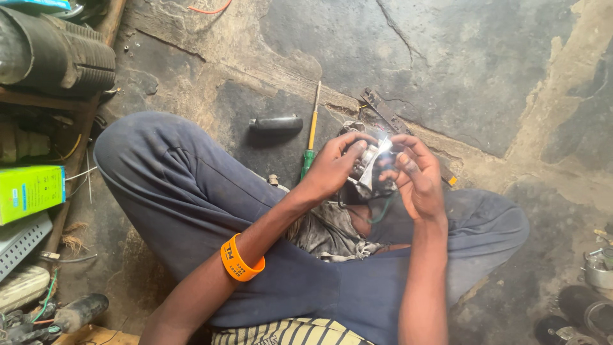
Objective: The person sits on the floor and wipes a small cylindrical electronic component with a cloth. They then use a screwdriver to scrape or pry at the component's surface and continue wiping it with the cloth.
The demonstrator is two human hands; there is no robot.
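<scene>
I sit cross-legged on a stained concrete floor. My left hand (335,165) and my right hand (415,172) together grip a small shiny metal part (372,161) held over my lap, fingers wrapped around it from both sides. A green wire (383,211) hangs below the part. An orange band (239,260) circles my left wrist. A dirty grey rag (325,231) lies in my lap beneath the hands.
A screwdriver with a green and yellow handle (311,137) and a black cylinder (276,124) lie on the floor just beyond my left hand. A dark metal strip (383,110) lies beyond. Ribbed hose (57,54), a green box (29,191) and clutter crowd the left. Metal parts (597,268) sit at right.
</scene>
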